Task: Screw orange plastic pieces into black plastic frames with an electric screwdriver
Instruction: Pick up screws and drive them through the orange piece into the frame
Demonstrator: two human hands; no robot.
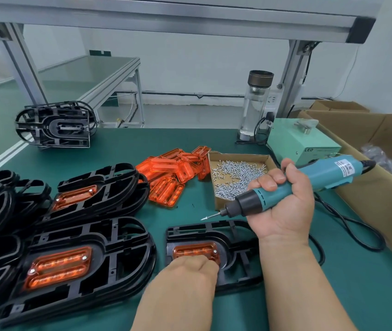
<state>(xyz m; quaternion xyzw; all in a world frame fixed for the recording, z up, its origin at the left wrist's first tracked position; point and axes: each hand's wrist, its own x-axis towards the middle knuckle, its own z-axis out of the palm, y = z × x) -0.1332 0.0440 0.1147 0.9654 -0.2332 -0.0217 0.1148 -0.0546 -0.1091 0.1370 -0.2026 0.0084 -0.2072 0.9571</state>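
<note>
The working black frame (235,237) lies flat at near centre, with an orange piece (197,250) seated in its recess. The electric screwdriver (309,185), teal with a black nose, is tilted above the frame's far edge, bit pointing left. Finished frames (82,259) are stacked at near left. Loose orange pieces (173,173) are piled farther back.

One camera, worn on the person's head, looks forward and down over the dark green bench mat (190,142). It sits close: both forearms enter from the bottom edge, the left hand (190,266) low in the middle, the right hand (283,206) gripping a teal electric screwdriver (333,172) just above it. The wide lens reaches the grey aluminium overhead beam (166,22) and white wall (190,68) beyond.
</note>
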